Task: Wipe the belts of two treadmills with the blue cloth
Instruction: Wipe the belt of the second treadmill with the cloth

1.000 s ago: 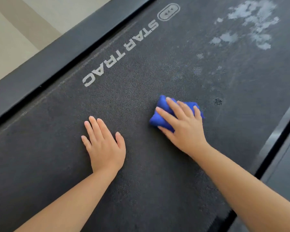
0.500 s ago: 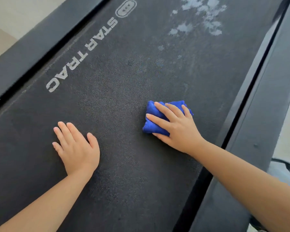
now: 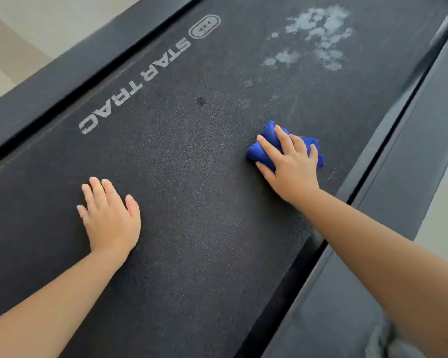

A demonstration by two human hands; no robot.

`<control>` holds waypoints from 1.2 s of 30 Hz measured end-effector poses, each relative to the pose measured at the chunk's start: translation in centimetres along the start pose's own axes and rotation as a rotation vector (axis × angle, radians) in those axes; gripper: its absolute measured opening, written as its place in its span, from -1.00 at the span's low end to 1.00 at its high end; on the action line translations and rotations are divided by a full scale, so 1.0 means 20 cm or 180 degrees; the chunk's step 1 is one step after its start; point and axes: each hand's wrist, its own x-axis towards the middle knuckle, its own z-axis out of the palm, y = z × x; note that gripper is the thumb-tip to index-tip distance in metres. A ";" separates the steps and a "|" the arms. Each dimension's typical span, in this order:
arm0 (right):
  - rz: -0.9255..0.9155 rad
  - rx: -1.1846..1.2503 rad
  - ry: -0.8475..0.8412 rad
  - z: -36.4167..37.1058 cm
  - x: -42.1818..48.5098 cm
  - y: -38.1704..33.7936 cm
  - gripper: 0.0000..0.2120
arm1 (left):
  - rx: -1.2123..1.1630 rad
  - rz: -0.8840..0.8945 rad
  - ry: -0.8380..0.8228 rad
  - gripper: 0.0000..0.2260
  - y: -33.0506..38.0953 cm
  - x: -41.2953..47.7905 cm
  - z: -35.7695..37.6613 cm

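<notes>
A dark, pebble-textured rubber treadmill belt [image 3: 192, 202] runs diagonally from lower left to upper right and takes up most of the view. It is edged on the left by a smooth black side rail [image 3: 62, 71], with a narrow dark gap between them. On the right it is edged by a wider grey-black side rail [image 3: 398, 177], again beyond a thin black slot. The bunched blue cloth of soft fabric [image 3: 254, 152] lies on the belt's right half, near the right edge but not touching the slot. The right hand [image 3: 290, 169] covers it, its fingers slightly apart and curved over the wad and its thumb tucked against the cloth's near side, gripping it against the belt. The left hand [image 3: 109, 215] rests flat on the belt's left half, well apart from the cloth. Its fingers are straight and nearly together and its thumb is angled out. Bare belt lies between the two hands and continues ahead of them. Beyond the cloth, towards the far right, there is a pale, patchy whitish smear [image 3: 318, 34]. A small dark spot [image 3: 201, 100] sits near mid-belt. White "STAR TRAC" lettering [image 3: 137, 83] runs along the left edge, with an oval logo [image 3: 204, 26] at its far end. A pale cream floor [image 3: 23, 27] shows outside the left rail.
</notes>
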 end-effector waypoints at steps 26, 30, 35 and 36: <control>-0.0672 0.0351 0.0453 -0.02 -0.24 0.16 -0.53 | -0.0267 0.0204 0.0090 -0.48 0.72 -0.42 0.08; -0.1301 0.0448 0.0292 -0.04 -0.34 0.11 -0.56 | -0.0341 0.0209 0.0105 -0.49 0.72 -0.43 0.07; -0.0892 0.0201 0.0200 -0.05 -0.06 0.45 -0.54 | -0.0315 0.0158 0.0053 -0.48 0.72 -0.42 0.06; -0.0622 0.0203 0.0165 -0.06 -0.01 0.51 -0.56 | -0.0313 0.0152 0.0060 -0.48 0.73 -0.42 0.06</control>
